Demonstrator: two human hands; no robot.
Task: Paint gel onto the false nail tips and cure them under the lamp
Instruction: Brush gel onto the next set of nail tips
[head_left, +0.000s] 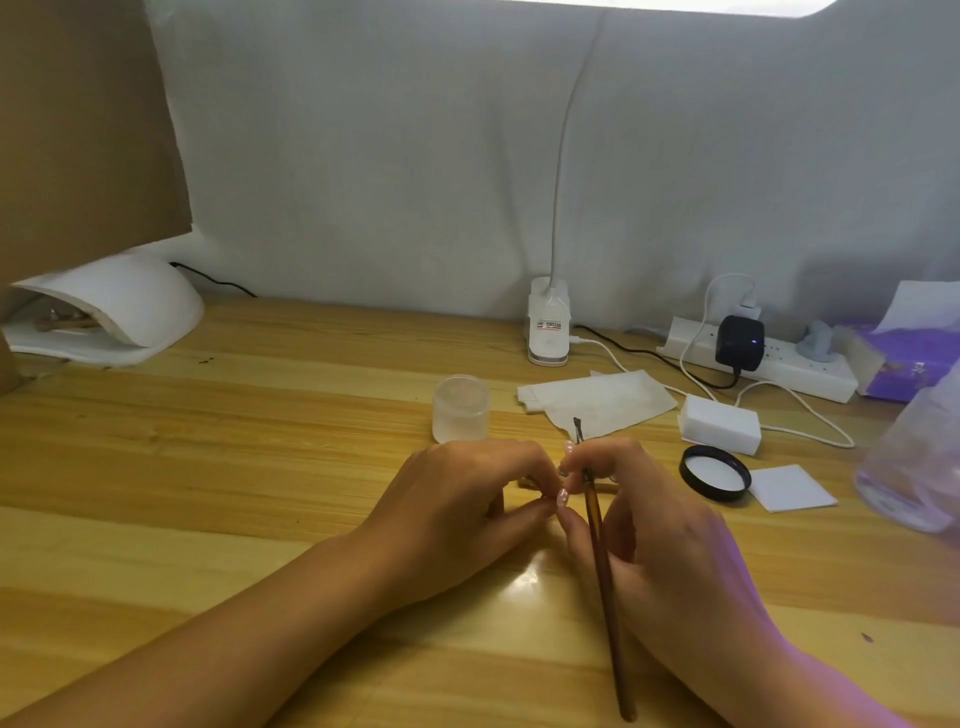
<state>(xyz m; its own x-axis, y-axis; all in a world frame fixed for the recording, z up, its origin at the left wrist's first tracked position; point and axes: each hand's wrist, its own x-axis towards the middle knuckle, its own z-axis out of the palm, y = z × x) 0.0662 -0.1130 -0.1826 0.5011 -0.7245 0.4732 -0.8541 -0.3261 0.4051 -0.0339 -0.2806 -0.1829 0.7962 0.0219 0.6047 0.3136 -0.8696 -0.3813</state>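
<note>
Nail tip isn't visible: it's buried where both hands' fingertips meet at centre, apparently on a stick (608, 487) poking out at 3 and 9 o'clock. Left hand (467, 499) pinches it, fingers curled tight. Right hand (670, 525) pinches too while gripping the brush (605, 571), bristles at 12 o'clock, off the work. Looks like positioning before painting: next, load the brush at the jar (461, 410), 12 o'clock; lamp (119, 306) sits at 10.
</note>
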